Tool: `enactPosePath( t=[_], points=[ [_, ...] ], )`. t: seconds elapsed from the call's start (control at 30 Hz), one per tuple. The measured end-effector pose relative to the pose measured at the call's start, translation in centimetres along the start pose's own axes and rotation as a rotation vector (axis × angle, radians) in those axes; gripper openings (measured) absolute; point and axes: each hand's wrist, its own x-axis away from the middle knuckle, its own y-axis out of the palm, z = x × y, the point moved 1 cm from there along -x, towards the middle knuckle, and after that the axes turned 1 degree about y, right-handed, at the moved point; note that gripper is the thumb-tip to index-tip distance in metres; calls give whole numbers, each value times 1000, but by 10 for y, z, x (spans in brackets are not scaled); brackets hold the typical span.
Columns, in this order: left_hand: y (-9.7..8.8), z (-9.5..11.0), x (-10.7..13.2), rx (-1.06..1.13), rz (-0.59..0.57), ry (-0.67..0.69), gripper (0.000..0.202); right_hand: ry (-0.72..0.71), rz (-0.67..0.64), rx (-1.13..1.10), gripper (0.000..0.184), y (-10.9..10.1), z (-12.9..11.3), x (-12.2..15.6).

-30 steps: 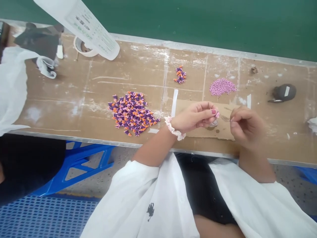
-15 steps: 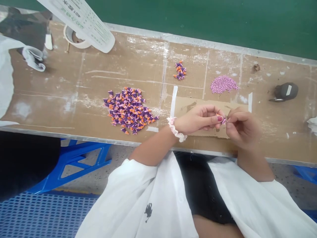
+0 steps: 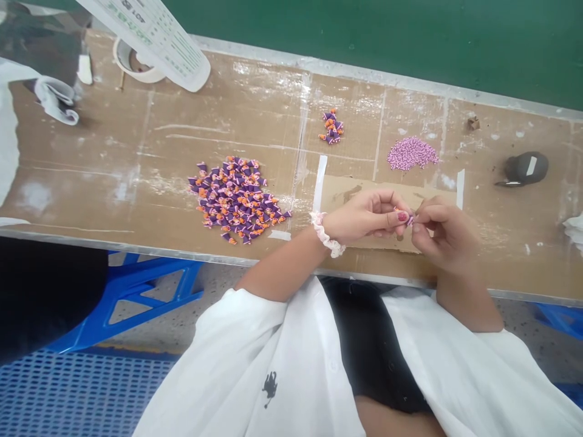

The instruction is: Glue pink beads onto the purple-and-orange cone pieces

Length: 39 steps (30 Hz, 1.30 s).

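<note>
My left hand [image 3: 371, 215], with a pale scrunchie at its wrist, pinches a small purple-and-orange figurine [image 3: 409, 220] between thumb and fingers. Close against the figurine, my right hand [image 3: 444, 233] has its thumb and index finger pressed together. Whatever may be between those fingertips is too small to make out. Beneath both hands lies a cardboard sheet [image 3: 346, 193]. Beyond them is a pile of tiny pink pieces [image 3: 412, 153]. A large pile of similar purple-and-orange figurines [image 3: 239, 200] lies to the left, and a small cluster of figurines [image 3: 332, 127] sits farther back.
On the right stands a dark rounded object [image 3: 528, 168] with a white label, near a brown scrap [image 3: 473, 123]. A tape roll [image 3: 121, 57] and a white printed plastic piece [image 3: 191, 67] are at the back left. A blue stool [image 3: 150, 291] stands below the table edge.
The hands stay together around the figurine, with the right fingertips shifted slightly left against it. The whole view has moved a little.
</note>
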Motion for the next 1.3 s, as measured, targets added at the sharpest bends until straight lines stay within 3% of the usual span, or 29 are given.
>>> enactPosePath(
  t=[0.27, 0.5, 0.63, 0.9, 1.0, 1.2, 1.3],
  points=[
    [-1, -6, -2, 20, -12, 3, 42, -56, 32, 16, 24, 2, -2, -3],
    [2, -6, -3, -30, -72, 228, 30, -92, 182, -16, 25, 2, 2, 5],
    [-1, -3, -2, -71, -42, 248, 29, -53, 281, -5, 27, 0, 6, 12],
    [-3, -3, -1, -126, -9, 251, 29, -47, 262, 56, 28, 0, 5, 11],
    [-6, -1, -4, -139, 147, 261, 34, -55, 271, 60, 28, 1, 7, 9],
    [-44, 23, -14, -101, 864, 326, 10, 74, 338, 99, 13, 3, 19, 7],
    [-64, 35, -16, -124, 963, 395, 8, 133, 343, 114, 5, 4, 21, 7]
  ],
)
